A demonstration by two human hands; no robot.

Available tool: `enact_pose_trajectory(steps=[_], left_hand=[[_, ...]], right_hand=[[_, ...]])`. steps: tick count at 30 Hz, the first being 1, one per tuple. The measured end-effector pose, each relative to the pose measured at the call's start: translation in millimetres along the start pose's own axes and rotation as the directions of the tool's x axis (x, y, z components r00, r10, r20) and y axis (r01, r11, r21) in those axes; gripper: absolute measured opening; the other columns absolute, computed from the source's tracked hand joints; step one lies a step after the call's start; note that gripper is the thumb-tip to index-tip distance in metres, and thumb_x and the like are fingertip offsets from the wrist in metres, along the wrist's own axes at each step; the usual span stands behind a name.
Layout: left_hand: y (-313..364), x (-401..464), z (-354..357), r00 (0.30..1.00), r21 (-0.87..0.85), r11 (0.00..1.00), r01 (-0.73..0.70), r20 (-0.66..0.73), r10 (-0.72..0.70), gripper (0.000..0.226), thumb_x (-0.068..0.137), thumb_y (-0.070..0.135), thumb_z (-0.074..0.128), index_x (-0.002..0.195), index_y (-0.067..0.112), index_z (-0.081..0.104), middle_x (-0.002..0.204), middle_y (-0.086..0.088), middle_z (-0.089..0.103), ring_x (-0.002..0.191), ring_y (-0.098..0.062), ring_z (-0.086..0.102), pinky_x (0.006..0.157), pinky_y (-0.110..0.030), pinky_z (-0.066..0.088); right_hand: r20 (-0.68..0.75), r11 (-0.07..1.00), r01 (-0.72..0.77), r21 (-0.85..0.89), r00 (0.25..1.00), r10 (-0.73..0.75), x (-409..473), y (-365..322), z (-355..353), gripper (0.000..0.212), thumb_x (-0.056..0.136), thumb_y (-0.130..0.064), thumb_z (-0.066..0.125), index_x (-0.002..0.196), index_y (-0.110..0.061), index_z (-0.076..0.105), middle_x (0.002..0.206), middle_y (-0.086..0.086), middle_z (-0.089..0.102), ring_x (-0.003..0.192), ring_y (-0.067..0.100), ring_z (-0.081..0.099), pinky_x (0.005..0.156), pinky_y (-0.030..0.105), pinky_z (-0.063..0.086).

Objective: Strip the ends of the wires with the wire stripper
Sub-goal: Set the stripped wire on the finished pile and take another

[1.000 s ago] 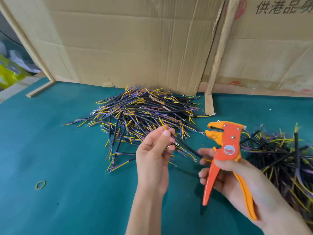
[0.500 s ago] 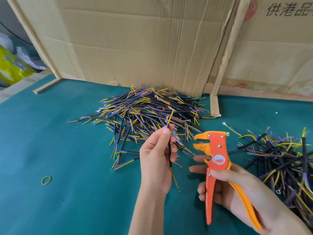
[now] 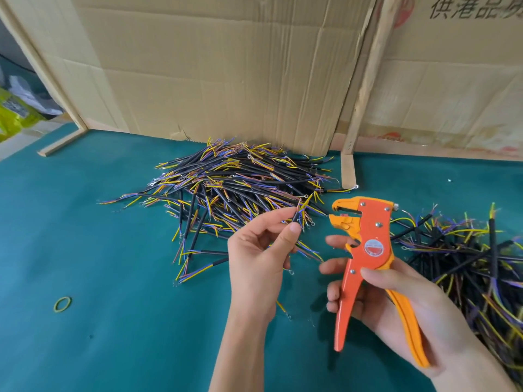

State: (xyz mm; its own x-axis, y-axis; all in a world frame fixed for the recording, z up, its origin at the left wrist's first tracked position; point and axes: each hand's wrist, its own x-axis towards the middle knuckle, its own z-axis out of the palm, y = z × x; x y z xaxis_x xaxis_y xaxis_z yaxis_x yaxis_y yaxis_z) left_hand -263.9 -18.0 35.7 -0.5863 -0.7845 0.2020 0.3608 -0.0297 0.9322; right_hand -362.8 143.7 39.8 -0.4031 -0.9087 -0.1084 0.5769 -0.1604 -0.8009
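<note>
Wire lifted upright since earlier, pinched in left hand; right hand grips wire stripper, jaws apart. Seat conductor ends squarely before squeezing.

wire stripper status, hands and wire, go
Left hand pinches one wire, ends up. Right hand grips wire stripper, jaws open, wire not yet in. Nothing between them.
</note>
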Motion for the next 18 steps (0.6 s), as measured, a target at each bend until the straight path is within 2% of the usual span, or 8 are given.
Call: enact_pose_trajectory(steps=[8,18], left_hand=[[-0.4,-1.0,-1.0,0.993,0.123,0.992,-0.013,0.121,-0.002,0.02,0.082,0.02,0.074,0.101,0.026,0.079,0.066,0.003,0.062,0.058,-0.011,0.052,0.05,-0.022,0.042],[-2.6,0.4,-0.6,0.987,0.185,0.981,-0.065,0.154,0.036,0.018,0.087,0.017,0.07,0.101,0.024,0.078,0.065,0.004,0.052,0.06,-0.015,0.042,0.057,-0.024,0.035]], right_hand=[[0.016,1.0,0.001,-0.02,1.0,-0.001,-3.2,-2.3,9.0,0.064,0.075,-0.015,0.083,0.135,-0.005,0.063,0.111,0.031,0.065,0.083,0.04,0.066,0.077,0.048,0.057],[-0.003,0.996,-0.022,-0.083,1.0,0.022,-2.9,-2.1,6.7,0.059,0.075,-0.011,0.075,0.134,-0.007,0.064,0.109,0.029,0.066,0.08,0.04,0.065,0.076,0.047,0.057]])
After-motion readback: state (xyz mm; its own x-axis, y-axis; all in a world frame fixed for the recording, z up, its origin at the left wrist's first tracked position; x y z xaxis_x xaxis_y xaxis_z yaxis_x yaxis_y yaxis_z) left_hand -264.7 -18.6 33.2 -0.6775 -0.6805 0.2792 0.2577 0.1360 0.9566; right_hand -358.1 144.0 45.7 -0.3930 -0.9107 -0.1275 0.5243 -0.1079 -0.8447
